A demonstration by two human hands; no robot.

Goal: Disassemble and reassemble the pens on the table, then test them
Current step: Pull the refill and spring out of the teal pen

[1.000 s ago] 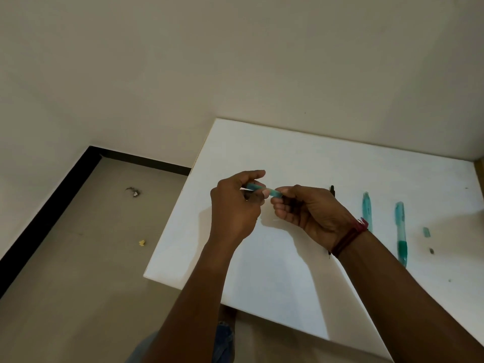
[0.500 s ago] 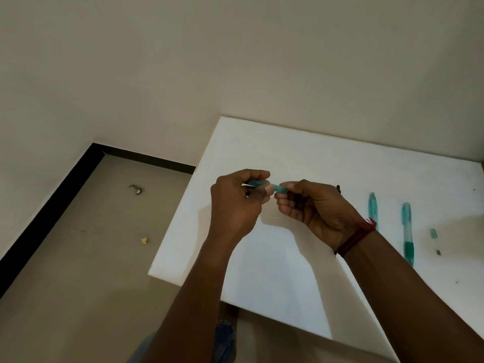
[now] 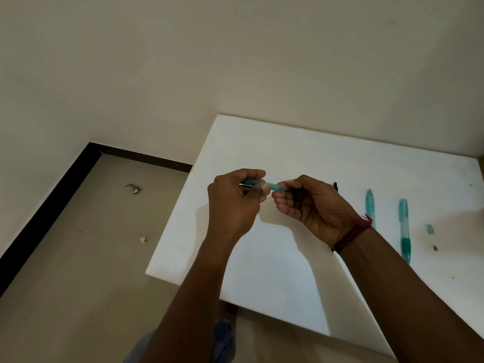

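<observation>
My left hand (image 3: 235, 203) and right hand (image 3: 309, 205) pinch the teal pen (image 3: 264, 184) by its ends, above the table (image 3: 262, 258). Risk: if it separates suddenly, small inner parts may fly off the table edge.

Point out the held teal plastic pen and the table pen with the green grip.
held teal plastic pen (image 3: 272, 185): head view, exposed stretch of barrel.
teal plastic pen with green grip (image 3: 404, 227): head view, mid-barrel above the grip.
</observation>
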